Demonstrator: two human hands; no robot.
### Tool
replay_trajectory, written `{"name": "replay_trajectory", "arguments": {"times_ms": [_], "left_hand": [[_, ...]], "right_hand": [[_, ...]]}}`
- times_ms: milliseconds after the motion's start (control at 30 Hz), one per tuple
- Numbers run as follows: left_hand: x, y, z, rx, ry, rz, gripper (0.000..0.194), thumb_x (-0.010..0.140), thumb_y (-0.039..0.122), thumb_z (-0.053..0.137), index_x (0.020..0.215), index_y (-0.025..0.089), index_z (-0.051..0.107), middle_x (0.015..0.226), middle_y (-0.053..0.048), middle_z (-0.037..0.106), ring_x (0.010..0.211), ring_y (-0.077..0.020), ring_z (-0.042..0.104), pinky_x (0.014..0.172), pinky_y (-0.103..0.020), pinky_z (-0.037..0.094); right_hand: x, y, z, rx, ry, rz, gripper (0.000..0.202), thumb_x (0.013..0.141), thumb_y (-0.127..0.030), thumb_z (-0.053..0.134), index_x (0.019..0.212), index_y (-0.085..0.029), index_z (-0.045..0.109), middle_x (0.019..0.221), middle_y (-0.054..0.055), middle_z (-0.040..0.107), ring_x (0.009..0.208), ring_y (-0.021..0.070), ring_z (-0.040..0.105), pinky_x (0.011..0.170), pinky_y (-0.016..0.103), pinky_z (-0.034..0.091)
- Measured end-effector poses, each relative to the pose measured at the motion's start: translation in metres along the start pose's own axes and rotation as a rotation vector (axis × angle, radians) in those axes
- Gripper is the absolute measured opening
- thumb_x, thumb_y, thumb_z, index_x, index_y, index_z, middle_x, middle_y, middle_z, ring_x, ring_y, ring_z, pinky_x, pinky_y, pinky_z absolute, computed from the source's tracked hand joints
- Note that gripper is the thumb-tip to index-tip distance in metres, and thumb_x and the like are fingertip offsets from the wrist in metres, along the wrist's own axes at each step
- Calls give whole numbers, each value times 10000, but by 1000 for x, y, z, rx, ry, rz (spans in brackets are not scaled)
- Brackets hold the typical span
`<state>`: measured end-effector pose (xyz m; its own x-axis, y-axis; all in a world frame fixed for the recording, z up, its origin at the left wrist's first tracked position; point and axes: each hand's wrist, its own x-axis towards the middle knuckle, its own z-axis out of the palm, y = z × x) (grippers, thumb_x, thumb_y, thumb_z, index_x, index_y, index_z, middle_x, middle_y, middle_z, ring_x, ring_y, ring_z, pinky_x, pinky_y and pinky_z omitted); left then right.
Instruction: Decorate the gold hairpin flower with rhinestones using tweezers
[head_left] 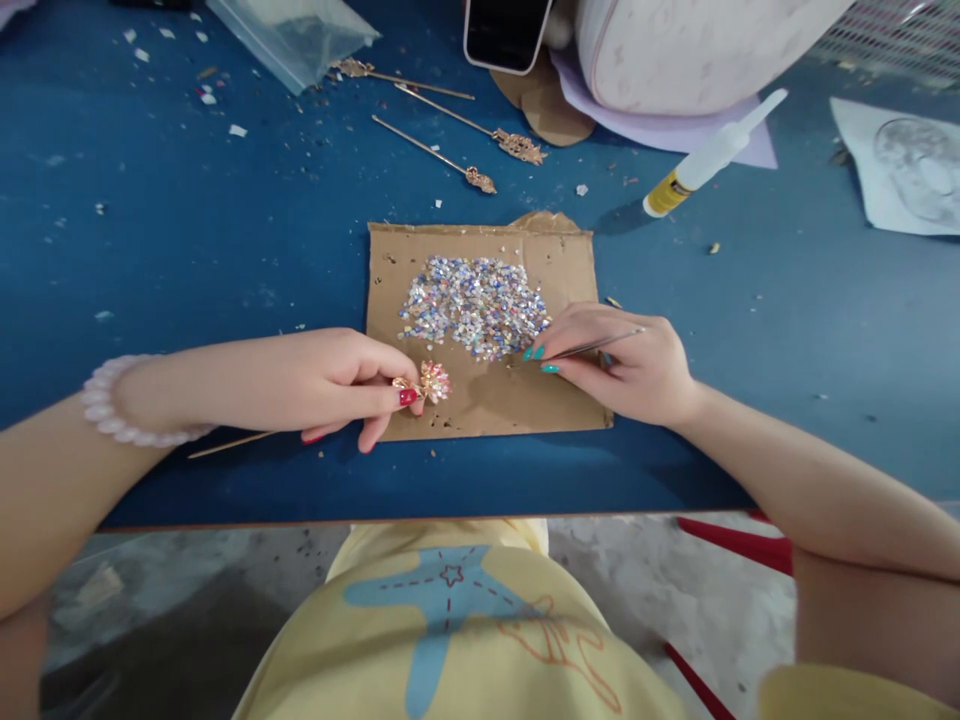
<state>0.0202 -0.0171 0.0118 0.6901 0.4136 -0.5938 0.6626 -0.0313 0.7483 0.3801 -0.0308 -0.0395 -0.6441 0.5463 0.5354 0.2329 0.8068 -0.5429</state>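
Observation:
Between the thumb and fingers of my left hand (337,385) is a gold hairpin (433,382) with a pink and white flower-like head; its thin stick comes out below my wrist. My right hand (619,362) pinches thin metal tweezers (600,342), whose tips point down at the cardboard beside the rhinestones. Many small shiny rhinestones (476,303), blue, white and clear, lie in a spread pile on the brown cardboard (525,400). The flower head hangs over the cardboard's lower left part. Whether a stone sits at the tweezer tips is too small to tell.
Behind the cardboard, gold hairpins (480,180) lie on the blue table (225,250). A glue bottle (686,170) leans at the right, near a pale bag (675,50) and a phone (506,35). A plastic bag (296,35) lies back left, a printed paper (907,165) far right.

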Motion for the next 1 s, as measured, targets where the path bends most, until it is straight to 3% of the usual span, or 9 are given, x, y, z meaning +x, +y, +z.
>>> {"name": "replay_trajectory", "arguments": {"times_ms": [333, 500, 700, 867, 1000], "left_hand": [[1, 1, 2, -19, 4, -22, 329, 1033, 481, 713, 770, 291, 767, 549, 27, 673, 393, -152, 544, 370, -241, 374], [0, 2, 2, -38, -2, -20, 321, 1020, 470, 713, 760, 288, 757, 690, -3, 807, 416, -141, 565, 383, -239, 402], [0, 1, 3, -32, 2, -32, 310, 1022, 459, 704, 765, 294, 756, 588, 21, 713, 413, -149, 559, 403, -238, 402], [1, 0, 3, -39, -4, -41, 281, 1010, 481, 700, 814, 290, 763, 729, -3, 845, 431, -147, 595, 428, -242, 460], [2, 1, 4, -37, -4, -48, 279, 1008, 484, 690, 823, 289, 766, 739, -3, 854, 429, -144, 597, 417, -238, 455]], "right_hand": [[-1, -3, 0, -4, -1, 7, 184, 1137, -63, 754, 1133, -223, 845, 1062, 64, 934, 991, 214, 918, 925, 363, 797], [1, -5, -1, 12, -10, 29, 194, 1135, -79, 747, 1120, -238, 857, 1051, 61, 938, 993, 224, 925, 927, 385, 808], [1, -6, -4, -7, -22, 29, 193, 1129, -81, 751, 1123, -243, 857, 1067, 67, 943, 1012, 231, 931, 945, 397, 812], [1, -6, -4, -37, -17, -10, 203, 1132, -64, 748, 1139, -245, 841, 1038, 60, 936, 975, 226, 927, 921, 382, 808], [2, -6, -3, -47, -4, -43, 202, 1132, -57, 757, 1171, -243, 826, 1036, 59, 930, 964, 222, 923, 913, 375, 806]]}}
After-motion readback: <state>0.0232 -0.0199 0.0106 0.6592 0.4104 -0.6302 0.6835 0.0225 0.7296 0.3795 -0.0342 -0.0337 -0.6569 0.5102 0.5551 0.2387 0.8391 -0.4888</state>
